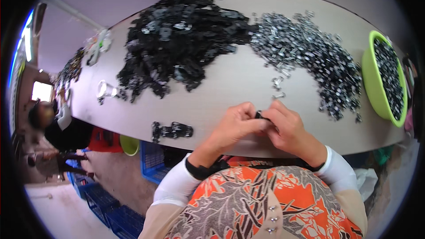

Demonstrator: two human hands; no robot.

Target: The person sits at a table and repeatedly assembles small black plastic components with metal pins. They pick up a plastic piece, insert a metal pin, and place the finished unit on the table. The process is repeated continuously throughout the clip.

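Close together over the table's near edge, my left hand (239, 123) and my right hand (285, 126) both pinch a small black part (259, 114). Fingers cover most of it, so its exact kind is hidden. Just beyond my hands lie a few loose shiny metal pieces (278, 82). They trail off a large heap of small silver and black pieces (305, 46) to the right. A big pile of flat black plastic parts (172, 40) spreads over the far left. Nearer, left of my left hand, several black parts (176, 130) lie in a short row.
A lime-green basin (371, 77) full of small dark pieces stands on the table (230, 79) at the right. A white round item (104, 89) lies left of the black pile. Blue crates (152, 163) sit on the floor. At far left, a person (66, 126) works by another heap (71, 68).
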